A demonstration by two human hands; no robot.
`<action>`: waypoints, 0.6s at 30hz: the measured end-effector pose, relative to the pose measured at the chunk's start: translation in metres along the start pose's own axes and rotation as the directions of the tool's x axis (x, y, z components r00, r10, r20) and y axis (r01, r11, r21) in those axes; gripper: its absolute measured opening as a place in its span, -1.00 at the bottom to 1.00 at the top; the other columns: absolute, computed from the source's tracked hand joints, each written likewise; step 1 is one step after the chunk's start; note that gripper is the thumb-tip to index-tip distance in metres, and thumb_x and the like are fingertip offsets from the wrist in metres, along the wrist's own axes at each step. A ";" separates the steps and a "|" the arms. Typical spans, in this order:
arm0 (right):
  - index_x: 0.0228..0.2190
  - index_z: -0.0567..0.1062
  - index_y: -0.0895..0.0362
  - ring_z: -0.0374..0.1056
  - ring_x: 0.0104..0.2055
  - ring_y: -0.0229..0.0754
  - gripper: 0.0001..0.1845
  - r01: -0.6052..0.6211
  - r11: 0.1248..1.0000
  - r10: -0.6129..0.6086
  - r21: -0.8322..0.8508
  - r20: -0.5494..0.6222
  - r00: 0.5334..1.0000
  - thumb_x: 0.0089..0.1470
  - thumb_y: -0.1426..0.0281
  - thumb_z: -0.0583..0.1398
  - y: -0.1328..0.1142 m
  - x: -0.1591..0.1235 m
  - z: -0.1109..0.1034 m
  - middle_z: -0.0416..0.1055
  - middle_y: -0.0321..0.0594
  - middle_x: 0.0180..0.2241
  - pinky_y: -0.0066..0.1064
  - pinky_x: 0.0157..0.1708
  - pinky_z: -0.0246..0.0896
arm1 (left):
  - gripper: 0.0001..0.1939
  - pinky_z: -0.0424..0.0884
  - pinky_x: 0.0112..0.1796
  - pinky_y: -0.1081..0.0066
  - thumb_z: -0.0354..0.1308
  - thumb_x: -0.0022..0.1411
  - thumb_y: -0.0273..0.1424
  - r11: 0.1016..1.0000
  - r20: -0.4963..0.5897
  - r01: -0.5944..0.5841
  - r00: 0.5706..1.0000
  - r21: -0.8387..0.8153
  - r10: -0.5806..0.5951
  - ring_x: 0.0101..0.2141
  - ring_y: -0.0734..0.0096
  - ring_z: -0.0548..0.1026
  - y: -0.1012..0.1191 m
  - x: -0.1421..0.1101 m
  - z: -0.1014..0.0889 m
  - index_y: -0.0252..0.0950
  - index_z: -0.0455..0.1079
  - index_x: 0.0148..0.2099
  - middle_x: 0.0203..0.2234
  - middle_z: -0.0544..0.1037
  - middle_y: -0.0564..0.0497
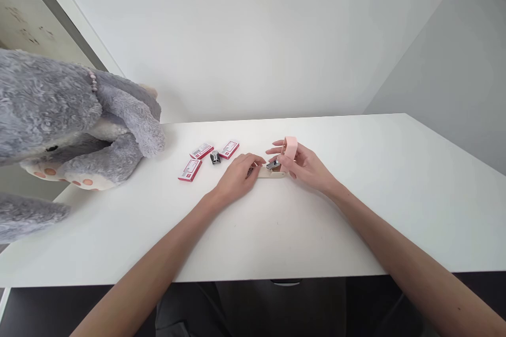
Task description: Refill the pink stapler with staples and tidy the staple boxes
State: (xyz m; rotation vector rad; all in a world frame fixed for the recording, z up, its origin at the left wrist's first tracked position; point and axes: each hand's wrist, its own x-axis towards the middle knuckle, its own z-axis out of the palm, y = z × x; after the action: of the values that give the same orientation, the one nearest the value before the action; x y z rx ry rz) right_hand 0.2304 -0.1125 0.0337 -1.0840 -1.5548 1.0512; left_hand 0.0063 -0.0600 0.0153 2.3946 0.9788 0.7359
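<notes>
An opened stapler (271,173) lies on the white table, its cream base flat and its pink top (291,146) raised at the right end. A silver metal part (272,165) shows between the two. My left hand (241,171) is closed over the left end of the base, with its fingertips curled down and partly hidden. My right hand (304,166) grips the stapler at its right end by the raised top, thumb in front and some fingers stretched out behind. Left of my left hand stands a small black and silver item (215,157), perhaps a staple remover.
Red and white small boxes (190,170) lie around the black and silver item. A large grey plush toy (79,116) takes up the left side of the white table (395,210). A white wall (256,37) rises behind the table's back edge.
</notes>
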 end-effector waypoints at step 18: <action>0.00 0.47 0.00 0.56 -0.12 -0.05 -0.58 0.001 0.993 0.001 -0.116 0.016 1.000 0.30 -0.01 0.15 0.003 -0.001 0.003 0.55 -0.13 0.05 -0.16 -0.05 0.41 | -0.75 0.45 -0.08 0.19 -0.06 0.42 -0.44 0.999 0.040 -0.046 0.998 -0.004 0.046 -0.10 0.22 0.51 0.002 -0.002 0.000 -0.19 0.42 0.00 -0.10 0.59 -0.03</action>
State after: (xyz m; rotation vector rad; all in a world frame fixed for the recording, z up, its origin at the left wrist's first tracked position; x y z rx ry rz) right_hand 0.2280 -0.1130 0.0302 -1.1571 -1.6455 0.9815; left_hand 0.0063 -0.0632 0.0159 2.4269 0.9089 0.7023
